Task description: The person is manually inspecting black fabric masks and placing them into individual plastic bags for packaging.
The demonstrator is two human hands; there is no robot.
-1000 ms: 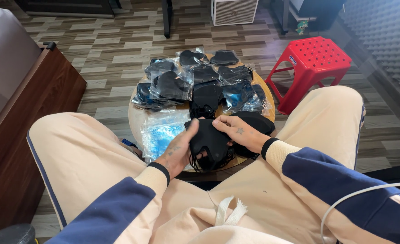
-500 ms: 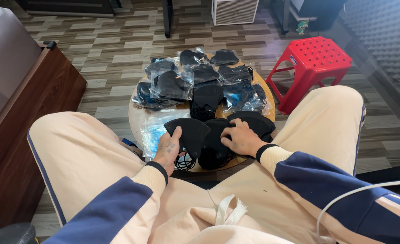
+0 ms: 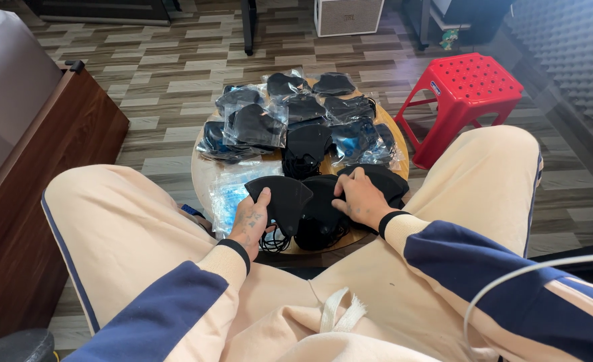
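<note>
Our left hand [image 3: 251,221] pinches a black mask [image 3: 281,198] at its near edge, thumb on top and fingers curled beneath, low over the round table [image 3: 201,175]. Our right hand [image 3: 354,199] rests half-spread, fingertips pressing the loose mask pile [image 3: 320,218] beside it. Bagged masks [image 3: 253,126] crowd the table's far side.

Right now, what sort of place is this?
Probably a home room or small studio: wood-pattern floor, foam-padded wall, red plastic stool beside a low round table of bagged black masks.
</note>
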